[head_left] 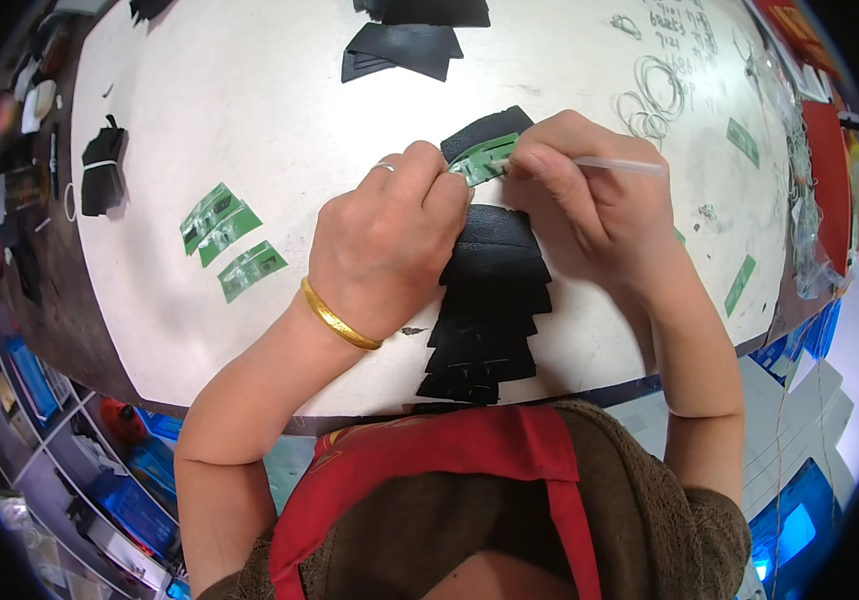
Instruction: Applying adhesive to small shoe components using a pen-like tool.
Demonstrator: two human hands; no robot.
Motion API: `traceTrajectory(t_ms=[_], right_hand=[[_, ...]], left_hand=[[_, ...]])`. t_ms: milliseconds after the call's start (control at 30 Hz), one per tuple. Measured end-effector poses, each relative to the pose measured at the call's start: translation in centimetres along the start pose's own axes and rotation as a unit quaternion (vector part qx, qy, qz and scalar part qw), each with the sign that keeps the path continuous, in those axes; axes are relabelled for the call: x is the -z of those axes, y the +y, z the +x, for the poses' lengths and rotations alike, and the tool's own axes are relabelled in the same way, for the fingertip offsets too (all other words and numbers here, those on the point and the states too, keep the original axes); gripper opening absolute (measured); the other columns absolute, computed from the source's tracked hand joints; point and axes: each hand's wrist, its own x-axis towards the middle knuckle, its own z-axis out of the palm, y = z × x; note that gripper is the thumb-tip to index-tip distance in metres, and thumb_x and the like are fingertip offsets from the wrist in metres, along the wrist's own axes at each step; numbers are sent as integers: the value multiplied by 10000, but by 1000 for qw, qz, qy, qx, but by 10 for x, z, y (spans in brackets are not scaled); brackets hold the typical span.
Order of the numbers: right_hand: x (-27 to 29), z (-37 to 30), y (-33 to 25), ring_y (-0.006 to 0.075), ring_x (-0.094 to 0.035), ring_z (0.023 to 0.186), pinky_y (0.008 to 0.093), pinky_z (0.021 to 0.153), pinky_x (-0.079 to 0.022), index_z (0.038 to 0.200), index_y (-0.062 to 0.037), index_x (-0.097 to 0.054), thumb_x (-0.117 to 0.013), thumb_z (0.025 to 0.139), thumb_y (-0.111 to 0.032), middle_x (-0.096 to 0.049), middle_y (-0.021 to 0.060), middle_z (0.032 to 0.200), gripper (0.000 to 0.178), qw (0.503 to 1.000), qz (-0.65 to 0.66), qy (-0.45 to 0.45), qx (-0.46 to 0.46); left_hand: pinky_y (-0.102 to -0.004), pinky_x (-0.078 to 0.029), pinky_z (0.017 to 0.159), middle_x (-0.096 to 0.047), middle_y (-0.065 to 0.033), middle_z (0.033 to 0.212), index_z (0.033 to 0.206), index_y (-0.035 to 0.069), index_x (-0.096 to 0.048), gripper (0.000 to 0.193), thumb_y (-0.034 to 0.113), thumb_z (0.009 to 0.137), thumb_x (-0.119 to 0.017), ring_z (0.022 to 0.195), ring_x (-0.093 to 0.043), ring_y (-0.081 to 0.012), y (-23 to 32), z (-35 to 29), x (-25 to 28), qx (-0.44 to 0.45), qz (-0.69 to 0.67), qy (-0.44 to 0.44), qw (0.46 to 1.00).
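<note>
My left hand [389, 235], with a gold bangle at its wrist, presses a green template strip [486, 158] with its fingers closed at the strip's left end. Under that strip lies a black leather-like piece [486, 129], its far part showing. My right hand [604, 205] pinches a slim pen-like tool with a pale, see-through barrel [624, 165], its tip at the strip's right part. Between my forearms, overlapping black pieces [492, 290] run down in a row toward the table's near edge. My left fingers hide some of the strip.
Several green templates [229, 232] lie left of my left hand, others [742, 142] at the right. A banded black bundle [102, 172] sits far left. Black stacks [404, 52] lie at the far side. Loose pale rings [654, 92] rest upper right on the white board [279, 100].
</note>
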Motion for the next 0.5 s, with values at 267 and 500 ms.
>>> traceTrajectory(t_ms=[267, 500], right_hand=[[16, -1, -9, 165, -711, 692, 288, 631, -550, 929, -4, -700, -573, 1102, -235, -717, 57, 792, 315, 997, 40, -31, -64], [10, 8, 14, 100, -739, 811, 223, 653, -562, 1058, -7, -724, -530, 1138, -312, -740, 38, 875, 371, 962, 191, 16, -196]], left_hand=[[-345, -542, 580, -649, -68, 904, 918, 52, -678, 158, 20, 823, -800, 723, -682, -248, -3, 0, 6, -12, 11, -18, 1000], [-325, -588, 627, -709, -69, 960, 957, 49, -738, 236, 18, 753, -853, 788, -721, -234, -26, 4, 12, -130, -52, -44, 989]])
